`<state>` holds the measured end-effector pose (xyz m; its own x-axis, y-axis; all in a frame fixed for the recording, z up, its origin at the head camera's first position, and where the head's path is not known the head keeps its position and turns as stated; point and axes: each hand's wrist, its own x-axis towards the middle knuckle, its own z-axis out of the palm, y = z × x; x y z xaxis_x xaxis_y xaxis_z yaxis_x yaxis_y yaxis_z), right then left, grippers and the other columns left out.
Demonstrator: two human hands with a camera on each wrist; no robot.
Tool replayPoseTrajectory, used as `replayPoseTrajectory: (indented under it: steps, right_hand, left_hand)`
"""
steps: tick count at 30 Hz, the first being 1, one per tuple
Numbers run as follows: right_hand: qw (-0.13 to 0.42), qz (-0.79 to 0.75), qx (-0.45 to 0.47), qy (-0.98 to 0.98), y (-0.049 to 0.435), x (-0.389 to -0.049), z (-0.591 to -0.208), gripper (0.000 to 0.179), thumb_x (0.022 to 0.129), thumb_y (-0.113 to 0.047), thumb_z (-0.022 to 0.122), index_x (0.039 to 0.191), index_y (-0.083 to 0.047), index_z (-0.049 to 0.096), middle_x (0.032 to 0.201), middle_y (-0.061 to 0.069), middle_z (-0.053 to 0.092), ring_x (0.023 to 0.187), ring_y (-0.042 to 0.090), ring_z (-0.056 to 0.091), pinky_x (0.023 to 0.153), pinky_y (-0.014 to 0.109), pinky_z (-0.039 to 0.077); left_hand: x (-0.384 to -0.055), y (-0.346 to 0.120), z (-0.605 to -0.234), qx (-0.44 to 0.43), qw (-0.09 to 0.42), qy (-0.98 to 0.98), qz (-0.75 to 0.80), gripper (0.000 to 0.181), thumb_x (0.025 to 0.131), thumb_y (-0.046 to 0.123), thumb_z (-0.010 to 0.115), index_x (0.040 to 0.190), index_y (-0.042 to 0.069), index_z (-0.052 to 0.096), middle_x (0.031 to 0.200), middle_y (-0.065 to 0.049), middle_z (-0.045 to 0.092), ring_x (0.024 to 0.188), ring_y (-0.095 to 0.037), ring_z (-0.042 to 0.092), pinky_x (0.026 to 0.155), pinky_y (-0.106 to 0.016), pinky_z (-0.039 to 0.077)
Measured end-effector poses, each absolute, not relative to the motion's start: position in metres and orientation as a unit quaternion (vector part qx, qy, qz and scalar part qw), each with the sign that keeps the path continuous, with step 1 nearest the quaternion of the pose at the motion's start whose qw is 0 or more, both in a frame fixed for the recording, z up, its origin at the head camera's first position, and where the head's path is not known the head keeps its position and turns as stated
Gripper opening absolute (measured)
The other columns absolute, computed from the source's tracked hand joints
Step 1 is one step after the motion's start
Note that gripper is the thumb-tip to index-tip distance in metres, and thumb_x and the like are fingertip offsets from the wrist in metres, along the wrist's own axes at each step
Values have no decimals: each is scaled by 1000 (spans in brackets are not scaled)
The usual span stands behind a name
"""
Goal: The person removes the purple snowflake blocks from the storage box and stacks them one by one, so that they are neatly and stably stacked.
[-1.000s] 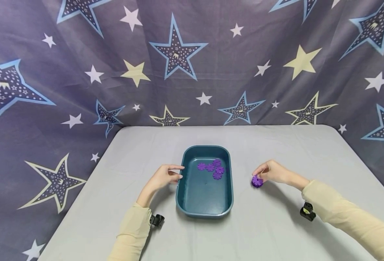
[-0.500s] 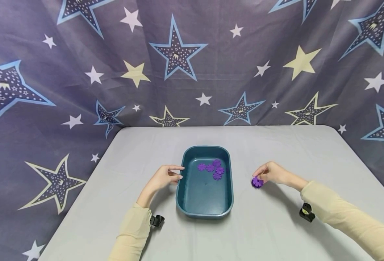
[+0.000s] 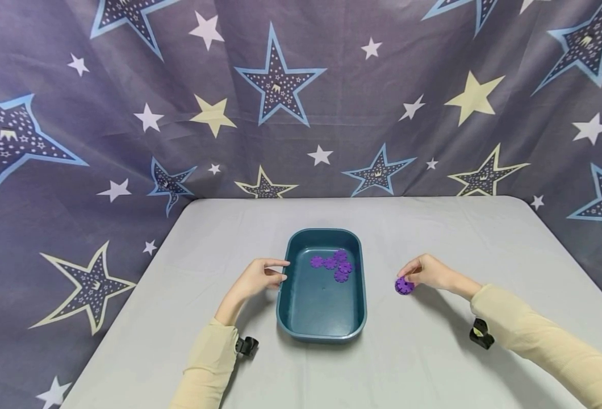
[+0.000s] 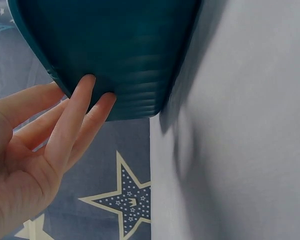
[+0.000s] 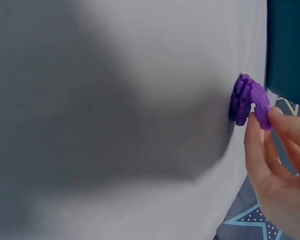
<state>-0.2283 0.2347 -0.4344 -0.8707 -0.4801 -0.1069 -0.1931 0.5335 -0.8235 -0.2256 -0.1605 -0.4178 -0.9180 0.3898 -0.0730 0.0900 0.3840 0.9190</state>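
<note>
My right hand (image 3: pixel 430 272) pinches a purple notched disc (image 5: pixel 261 106) between thumb and fingertips. This disc is tilted up, its upper edge leaning on a short stack of similar discs (image 5: pixel 240 100) on the table. Left of it, a dark teal tub (image 3: pixel 321 309) holds several purple notched discs (image 3: pixel 341 276) on its floor, toward the back right. My left hand (image 3: pixel 256 279) is at the tub's left side, fingers extended. In the left wrist view, fingertips (image 4: pixel 88 79) touch the outer wall below the rim.
A pale grey cloth covers the table (image 3: pixel 459 352). Behind it and to the sides hangs a dark curtain (image 3: pixel 331 85) with a star print. A black wrist camera (image 3: pixel 482 334) sits below the right sleeve, another camera (image 3: pixel 247 346) beside the left.
My right hand has shifted very slightly toward me with the disc. The left hand and the tub hold their places.
</note>
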Motion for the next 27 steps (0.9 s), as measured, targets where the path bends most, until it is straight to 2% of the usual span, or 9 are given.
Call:
replayPoseTrajectory:
  steps: [7,13,20,27]
  right_hand:
    - [135,-423,-204,873,234,-229,-439,15,76,8,56,89,14,63,84,23,65,69,20,61,60,25,54]
    - [109,-404,-216,882,232,-229,-441,13,75,9,58,86,12,64,83,22,65,71,21,62,61,19,52]
    - [93,-397,-222,886,231,-228,-441,13,75,8,59,86,11,64,84,20,65,75,24,62,64,18,52]
    - [82,-393,-209,892,232,-229,-441,16,76,3,60,91,8,64,88,18,64,76,23,60,64,19,51]
  left_hand:
    - [-227,-162,-421,149,137,821,534,36,81,-4,57,115,-14,50,94,-29,61,75,-26,64,64,-31,56]
    - [-226,-162,-420,152,139,820,534,36,82,-3,57,116,-14,50,96,-30,60,75,-27,63,64,-31,56]
    - [-226,-162,-420,152,140,816,539,37,82,-3,58,116,-14,49,96,-31,59,76,-32,63,64,-33,56]
    - [-226,-162,-421,152,140,814,542,37,81,-4,57,116,-14,50,95,-30,60,74,-26,64,65,-33,56]
